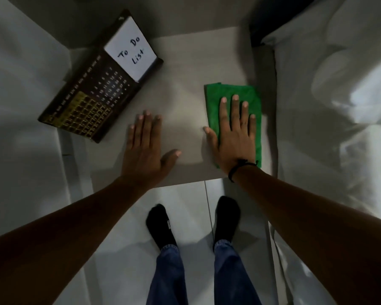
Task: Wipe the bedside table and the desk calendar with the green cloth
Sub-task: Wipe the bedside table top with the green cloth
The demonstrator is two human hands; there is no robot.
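The pale bedside table [185,69] fills the middle of the view. A folded green cloth [216,95] lies flat on its right side. My right hand [235,137] presses flat on the cloth, fingers spread, covering its lower middle. My left hand [144,148] rests flat and empty on the bare tabletop near the front edge, a hand's width left of the cloth. The dark brown desk calendar [90,102], with gold squares and a white "To Do List" card [131,51], stands slanted at the table's back left corner, overhanging the left edge.
A bed with white sheets [339,106] borders the table on the right. A white surface [20,95] lies to the left. Below the table's front edge are a tiled floor [119,227] and my feet in black socks [161,225].
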